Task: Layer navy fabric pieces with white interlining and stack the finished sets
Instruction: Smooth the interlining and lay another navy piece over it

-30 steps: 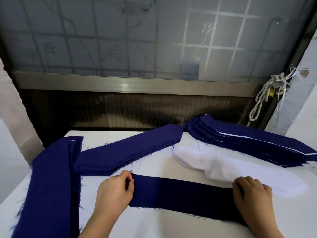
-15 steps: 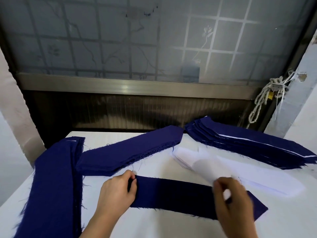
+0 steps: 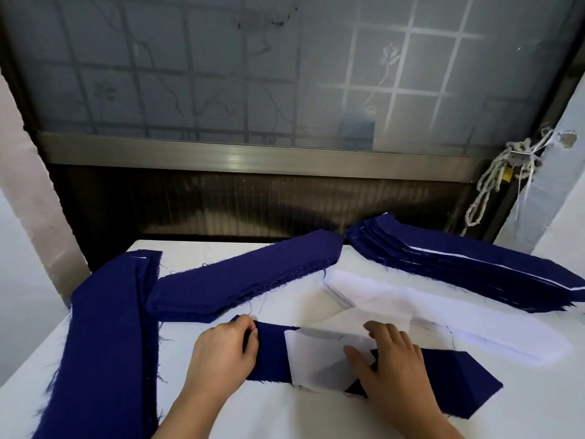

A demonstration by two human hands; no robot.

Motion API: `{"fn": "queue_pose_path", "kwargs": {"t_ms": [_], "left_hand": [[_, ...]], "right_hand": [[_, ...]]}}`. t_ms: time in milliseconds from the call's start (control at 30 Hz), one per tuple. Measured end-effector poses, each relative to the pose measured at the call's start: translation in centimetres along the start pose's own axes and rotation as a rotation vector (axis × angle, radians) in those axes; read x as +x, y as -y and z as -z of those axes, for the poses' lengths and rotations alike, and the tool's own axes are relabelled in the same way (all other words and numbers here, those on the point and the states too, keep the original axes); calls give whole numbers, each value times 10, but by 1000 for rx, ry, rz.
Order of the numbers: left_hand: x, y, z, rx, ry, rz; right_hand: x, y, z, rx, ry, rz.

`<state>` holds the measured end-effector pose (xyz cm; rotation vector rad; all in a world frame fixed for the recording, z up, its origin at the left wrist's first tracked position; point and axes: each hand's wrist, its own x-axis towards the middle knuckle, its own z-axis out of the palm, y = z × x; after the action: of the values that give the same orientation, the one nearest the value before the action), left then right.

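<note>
A single navy fabric strip (image 3: 459,384) lies flat across the near middle of the white table (image 3: 285,416). My left hand (image 3: 224,353) holds its left end, fingers curled over the edge. A thin white interlining piece (image 3: 319,359) lies crooked over the strip's middle. My right hand (image 3: 392,362) pinches it between thumb and fingers, and part of the piece is hidden under that hand. Behind it lies a pile of white interlining (image 3: 443,315). A stack of navy pieces with white edges showing (image 3: 468,264) sits at the back right.
A thick pile of navy strips (image 3: 243,280) runs diagonally at the back centre. Another long navy pile (image 3: 107,337) lies along the table's left edge. A frosted window and a dark wall stand behind the table. A knotted rope (image 3: 493,182) hangs at the right.
My right hand left the strip's right end, picked a white interlining piece from the pile and brought it down onto the middle of the strip. My left hand stayed on the left end.
</note>
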<state>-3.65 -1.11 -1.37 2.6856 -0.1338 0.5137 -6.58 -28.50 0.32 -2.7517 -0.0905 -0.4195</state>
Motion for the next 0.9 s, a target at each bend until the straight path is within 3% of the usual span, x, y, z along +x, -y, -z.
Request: {"fn": "queue_pose_path", "kwargs": {"t_ms": [100,200,300,467,700,833,900], "left_hand": [[0,0,0,6,3,-2],[0,0,0,6,5,-2],[-1,0,1,5,7,-4],[0,0,1,1,0,-2],[1,2,-1,-11,-17,-20],[1,1,0,-14,-40,-29],[0,-2,3,-54,-98,-72]], "right_hand": [[5,0,1,98,154,36],[6,11,-8,93,187,130],[9,20,-11,178,241,90],[22,19,-7,-41,168,32],[48,21,14,-99,447,-49],[47,34,15,-7,464,-51],[43,40,13,172,446,-94]]}}
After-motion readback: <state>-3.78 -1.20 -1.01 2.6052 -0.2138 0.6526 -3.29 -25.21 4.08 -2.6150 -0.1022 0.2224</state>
